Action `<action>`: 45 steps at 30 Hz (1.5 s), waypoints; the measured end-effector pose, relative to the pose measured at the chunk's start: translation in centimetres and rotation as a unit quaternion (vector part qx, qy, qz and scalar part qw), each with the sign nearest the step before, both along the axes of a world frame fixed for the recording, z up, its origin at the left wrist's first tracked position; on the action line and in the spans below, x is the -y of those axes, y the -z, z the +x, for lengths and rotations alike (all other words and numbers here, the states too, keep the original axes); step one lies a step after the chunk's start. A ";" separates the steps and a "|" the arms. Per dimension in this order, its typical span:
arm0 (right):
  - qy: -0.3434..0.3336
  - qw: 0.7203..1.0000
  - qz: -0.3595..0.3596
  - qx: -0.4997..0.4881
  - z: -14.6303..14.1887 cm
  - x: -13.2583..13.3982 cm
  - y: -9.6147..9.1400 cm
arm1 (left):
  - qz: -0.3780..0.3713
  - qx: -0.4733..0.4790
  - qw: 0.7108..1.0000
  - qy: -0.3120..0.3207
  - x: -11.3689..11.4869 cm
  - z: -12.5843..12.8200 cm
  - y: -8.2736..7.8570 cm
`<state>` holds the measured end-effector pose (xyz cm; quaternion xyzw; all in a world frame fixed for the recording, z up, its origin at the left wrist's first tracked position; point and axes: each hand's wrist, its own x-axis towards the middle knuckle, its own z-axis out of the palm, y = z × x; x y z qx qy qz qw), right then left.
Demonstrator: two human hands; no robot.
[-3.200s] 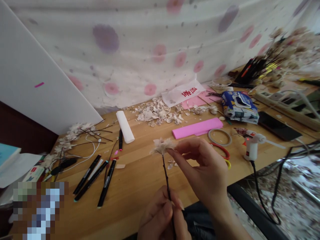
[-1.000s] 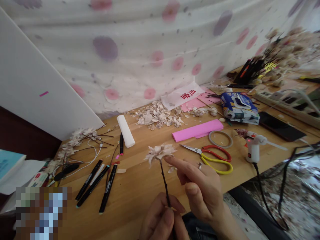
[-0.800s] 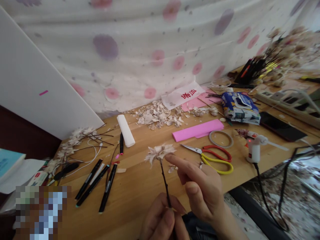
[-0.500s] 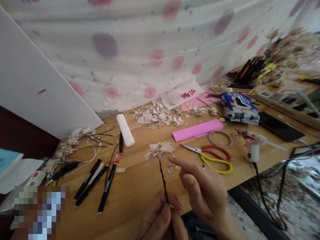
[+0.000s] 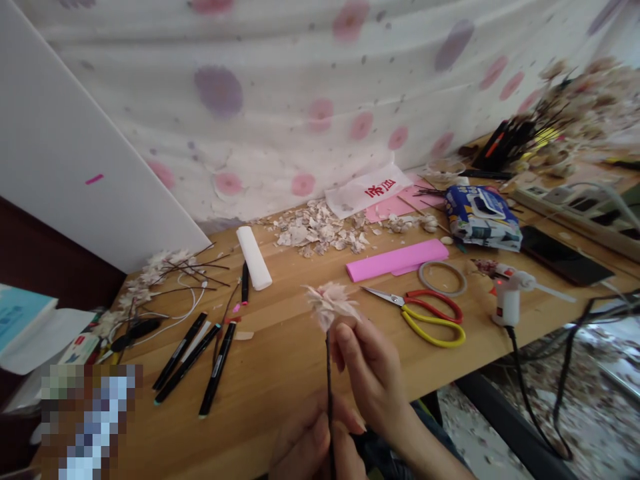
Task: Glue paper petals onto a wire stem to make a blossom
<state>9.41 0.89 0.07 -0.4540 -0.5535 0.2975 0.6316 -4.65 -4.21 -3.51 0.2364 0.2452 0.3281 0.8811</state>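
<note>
A handmade flower (image 5: 327,303) with pale, pointed petals stands upright on a thin dark twig stem (image 5: 329,373). Low in the view, my left hand (image 5: 315,440) is closed round the lower stem. My right hand (image 5: 373,373) pinches at the right underside of the petals, thumb against fingers; its fingertips partly cover that edge. Just to the right lie scissors (image 5: 430,313) with one red and one yellow handle. Behind the flower are a pink crepe paper roll (image 5: 397,260) and a heap of loose pale petals (image 5: 320,230).
Black markers (image 5: 217,370) and a white paper roll (image 5: 253,259) lie left. Finished flowers (image 5: 167,263) rest by a white board (image 5: 90,127). Rightward are a tape ring (image 5: 443,278), a glue gun (image 5: 509,297) with its cord, a wipes pack (image 5: 483,217) and a phone (image 5: 565,255).
My right hand has moved left and closed at the flower's petals; before, its index finger pointed beside them. The flower has tipped and shifted slightly right. My left hand still grips the stem.
</note>
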 end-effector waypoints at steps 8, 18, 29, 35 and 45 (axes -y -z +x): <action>-0.137 0.978 -0.119 -0.101 -1.8 0.4 2.2 | 0.053 0.067 0.995 -0.059 -2.1 -1.8 1.6; -0.253 0.832 -0.201 -0.451 1.4 -0.9 0.7 | 0.076 0.064 0.961 -0.259 -2.2 -3.3 -1.9; -0.394 0.669 -0.247 -0.580 0.5 0.0 0.7 | 0.067 -0.162 0.920 -0.351 -3.0 0.4 -1.9; -0.472 0.579 -0.318 -0.584 -1.1 1.3 1.5 | 0.036 -0.254 0.881 -0.398 -3.2 0.9 -1.7; -0.104 0.894 -0.381 -0.211 7.8 2.2 4.0 | -0.013 -0.109 0.939 -0.326 -4.0 0.6 -1.9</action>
